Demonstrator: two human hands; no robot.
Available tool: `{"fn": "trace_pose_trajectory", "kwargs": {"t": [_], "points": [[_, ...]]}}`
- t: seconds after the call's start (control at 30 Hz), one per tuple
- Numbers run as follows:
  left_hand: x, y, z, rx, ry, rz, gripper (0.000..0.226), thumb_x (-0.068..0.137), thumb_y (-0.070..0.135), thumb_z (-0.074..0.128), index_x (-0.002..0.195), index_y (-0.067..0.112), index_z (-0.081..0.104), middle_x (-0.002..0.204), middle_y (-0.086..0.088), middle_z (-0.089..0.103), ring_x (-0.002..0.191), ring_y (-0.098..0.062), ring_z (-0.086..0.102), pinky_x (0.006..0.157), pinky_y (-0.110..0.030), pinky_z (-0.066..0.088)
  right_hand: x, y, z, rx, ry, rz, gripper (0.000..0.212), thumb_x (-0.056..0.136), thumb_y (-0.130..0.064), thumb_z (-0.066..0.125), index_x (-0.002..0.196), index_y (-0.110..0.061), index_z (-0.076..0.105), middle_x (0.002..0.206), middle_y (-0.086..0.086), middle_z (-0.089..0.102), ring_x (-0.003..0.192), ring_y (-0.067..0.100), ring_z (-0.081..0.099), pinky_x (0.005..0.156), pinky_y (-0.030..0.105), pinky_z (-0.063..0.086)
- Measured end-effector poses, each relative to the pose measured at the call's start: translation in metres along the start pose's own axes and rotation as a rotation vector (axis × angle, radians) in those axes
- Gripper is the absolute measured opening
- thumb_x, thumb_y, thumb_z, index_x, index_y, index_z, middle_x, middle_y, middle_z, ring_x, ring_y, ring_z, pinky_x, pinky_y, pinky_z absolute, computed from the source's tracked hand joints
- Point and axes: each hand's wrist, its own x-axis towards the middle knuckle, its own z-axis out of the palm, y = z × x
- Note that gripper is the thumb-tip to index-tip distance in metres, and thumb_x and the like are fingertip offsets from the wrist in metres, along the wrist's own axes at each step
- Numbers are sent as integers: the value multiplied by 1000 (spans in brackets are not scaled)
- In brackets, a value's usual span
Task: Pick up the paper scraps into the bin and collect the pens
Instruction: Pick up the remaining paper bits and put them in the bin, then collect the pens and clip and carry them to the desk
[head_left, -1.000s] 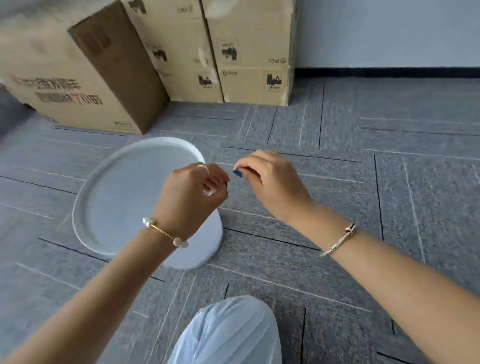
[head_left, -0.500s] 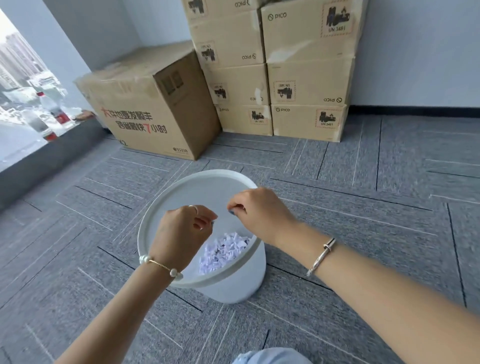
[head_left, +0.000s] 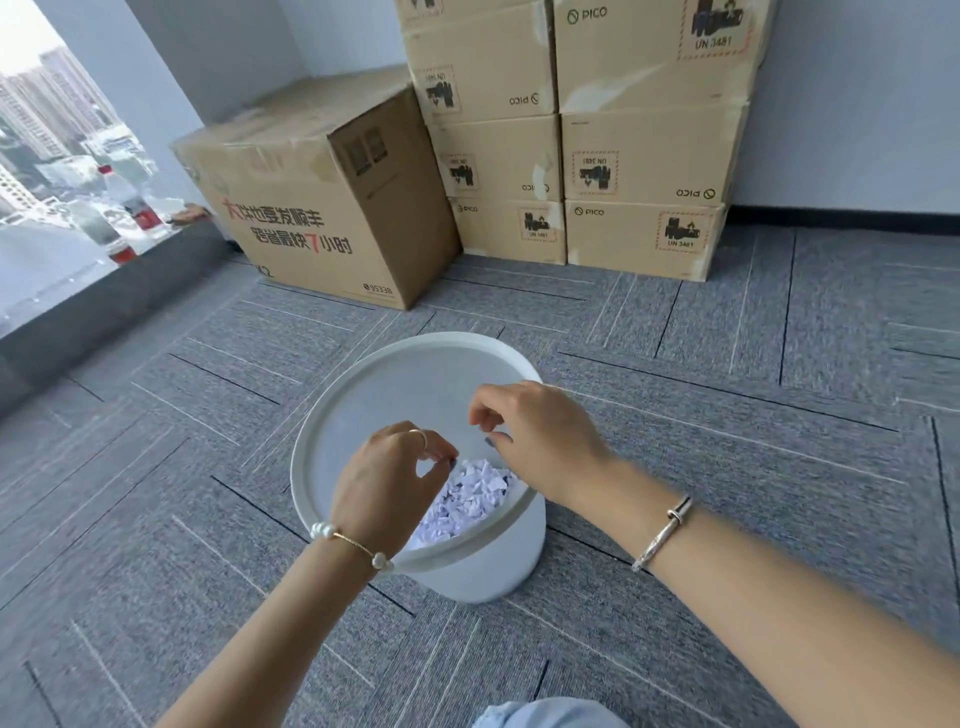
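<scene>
Both the left hand and right hand hover over the white bin on the carpeted floor, fingertips pinched with nothing visible held, paper scraps already piled inside, and no pens in view.

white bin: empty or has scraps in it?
Not empty. The round white plastic bin holds a pile of torn white paper scraps covering its bottom, well below the rim. No lid on.

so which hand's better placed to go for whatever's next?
Roughly even, slight edge right. Both the left hand and right hand hover over the bin of paper scraps; no pens are in view.
</scene>
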Motion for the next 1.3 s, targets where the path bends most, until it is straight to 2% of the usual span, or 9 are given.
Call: {"fn": "trace_pose_trajectory", "kwargs": {"t": [0.07, 0.17, 0.4, 0.57, 0.67, 0.93, 1.03, 1.13, 1.3], "points": [[-1, 0, 2, -12, -3, -6, 14, 82, 23, 62, 93, 30, 68, 82, 11, 67, 77, -3, 61, 72, -27, 52, 0, 1, 1, 2, -10, 11, 17, 79, -4, 58, 89, -19, 57, 84, -6, 65, 84, 15, 58, 69, 34, 49], [-2, 1, 3, -22, 12, 2, 17, 82, 24, 63, 98, 29, 65, 82, 12, 67, 78, -3, 61, 73, -28, 52, -1, 3, 0, 16, -48, 31, 7, 84, -19, 59, 91, -17, 60, 89, -4, 68, 86, 17, 61, 72, 35, 50], [10, 21, 6, -17, 41, 97, 13, 82, 27, 62, 94, 26, 66, 86, 11, 65, 80, -6, 59, 71, -27, 50, -20, 16, -22, 34, 52, 8, 16, 88, -22, 56, 100, -18, 65, 98, -4, 67, 92, 15, 57, 76, 32, 48], [19, 84, 30, -114, 50, 237, 8, 81, 22, 62, 85, 27, 68, 80, 12, 61, 74, -6, 54, 65, -23, 41, -90, 60, -55, 22, 219, 143, 11, 85, -16, 60, 92, -15, 68, 91, -4, 68, 88, 14, 59, 76, 36, 50], [12, 145, 61, -260, 35, 403, 7, 80, 17, 65, 84, 20, 70, 80, 6, 64, 71, -6, 53, 66, -19, 41, -152, 89, -68, -35, 255, 272, 11, 83, -13, 62, 91, -13, 69, 91, -2, 69, 87, 15, 60, 73, 35, 52], [-61, 284, 173, -380, -254, 773, 9, 79, 19, 64, 85, 18, 70, 84, 0, 66, 80, -21, 62, 64, -37, 53, -342, 151, -67, -81, 448, 753, 12, 83, -11, 61, 93, -15, 68, 90, -2, 67, 87, 14, 61, 74, 28, 50], [-90, 311, 207, -355, -362, 852, 13, 79, 22, 60, 87, 18, 69, 85, -2, 66, 82, -26, 61, 65, -38, 52, -400, 161, -66, -99, 481, 909, 13, 83, -11, 61, 93, -14, 68, 91, -1, 68, 86, 12, 61, 74, 25, 50], [-118, 334, 240, -297, -522, 912, 15, 85, 22, 57, 95, 19, 68, 92, 0, 65, 89, -20, 59, 73, -37, 51, -446, 162, -63, -127, 511, 1028, 14, 82, -10, 63, 94, -14, 68, 94, -1, 68, 86, 12, 61, 74, 25, 50], [-166, 362, 289, -220, -684, 1014, 19, 90, 25, 50, 102, 20, 64, 98, 1, 62, 90, -15, 57, 75, -32, 53, -500, 156, -50, -140, 523, 1188, 16, 82, -11, 63, 97, -12, 67, 94, -2, 67, 82, 7, 57, 68, 9, 39]]}}
